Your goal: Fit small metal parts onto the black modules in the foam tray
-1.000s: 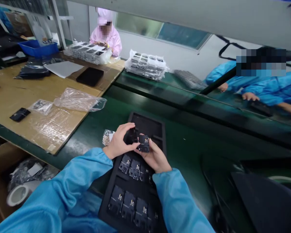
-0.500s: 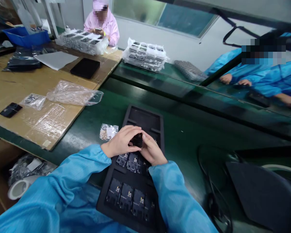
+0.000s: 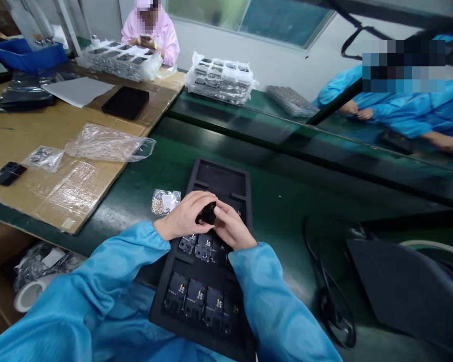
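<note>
A black foam tray point(image 3: 219, 177) lies on the green belt point(image 3: 287, 201) in front of me, with several small black parts point(image 3: 196, 296) set in its near pockets. Above the tray's middle, my left hand point(image 3: 183, 216) and my right hand point(image 3: 230, 229) meet, fingers closed together around one small black part point(image 3: 209, 213). Most of that part is hidden by my fingers. The tray's far pockets hold nothing. A small clear bag of tiny metal pieces point(image 3: 165, 201) lies just left of my left hand.
A cardboard-covered table point(image 3: 30, 136) at left carries plastic bags point(image 3: 105, 143), a black box point(image 3: 126, 102) and wrapped tray stacks point(image 3: 221, 78). A person in pink point(image 3: 151, 27) works at the far end; a blue-sleeved person point(image 3: 411, 115) is at right. Black cable point(image 3: 324, 281) and a dark panel point(image 3: 407, 291) lie right.
My hands have drawn together and lowered toward the tray, closing over the black part that was held up and visible a second ago. The view has shifted slightly.
</note>
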Tool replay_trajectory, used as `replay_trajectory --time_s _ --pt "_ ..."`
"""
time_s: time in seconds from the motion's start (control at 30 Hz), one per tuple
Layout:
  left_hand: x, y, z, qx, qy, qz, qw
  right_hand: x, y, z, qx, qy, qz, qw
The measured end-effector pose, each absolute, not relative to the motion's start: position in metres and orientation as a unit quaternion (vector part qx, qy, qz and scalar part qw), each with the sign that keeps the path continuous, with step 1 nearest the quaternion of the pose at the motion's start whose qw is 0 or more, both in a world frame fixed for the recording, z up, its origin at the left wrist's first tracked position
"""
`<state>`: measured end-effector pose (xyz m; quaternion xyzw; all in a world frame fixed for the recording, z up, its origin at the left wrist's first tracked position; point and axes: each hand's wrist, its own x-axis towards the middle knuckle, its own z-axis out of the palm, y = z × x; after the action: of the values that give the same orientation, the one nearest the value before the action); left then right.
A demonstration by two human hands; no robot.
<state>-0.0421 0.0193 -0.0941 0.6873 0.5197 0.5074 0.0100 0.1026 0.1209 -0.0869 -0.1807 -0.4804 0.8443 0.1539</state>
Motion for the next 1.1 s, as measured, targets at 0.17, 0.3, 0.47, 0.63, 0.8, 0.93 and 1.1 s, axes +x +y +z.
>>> replay_trajectory --time_s 0.17,0.3,0.47,0.63,0.8,0.93,1.1 --pt "-0.051 0.018 -0.082 0.677 0.566 0.469 0.023 0.12 0.142 -0.077 -0.198 -0.454 0.83 0.256" --pt "-0.048 0.033 -0.074 0.684 0.64 0.347 0.052 0.151 0.171 -0.08 -0.215 -0.417 0.807 0.359" --pt "-0.026 0.069 -0.068 0.759 0.621 0.176 0.089 0.175 0.184 -0.095 -0.202 -0.36 0.834 0.366" --pt "-0.016 0.092 -0.067 0.783 0.604 0.107 0.105 0.18 0.182 -0.098 -0.158 -0.35 0.858 0.342" --pt "-0.022 0.095 -0.071 0.785 0.596 0.122 0.119 0.184 0.185 -0.101 -0.132 -0.319 0.855 0.386" --pt "-0.022 0.095 -0.074 0.763 0.609 0.183 0.116 0.184 0.191 -0.105 -0.138 -0.261 0.851 0.435" --pt "-0.005 0.112 -0.07 0.773 0.59 0.187 0.135 0.184 0.195 -0.108 -0.147 -0.222 0.846 0.462"
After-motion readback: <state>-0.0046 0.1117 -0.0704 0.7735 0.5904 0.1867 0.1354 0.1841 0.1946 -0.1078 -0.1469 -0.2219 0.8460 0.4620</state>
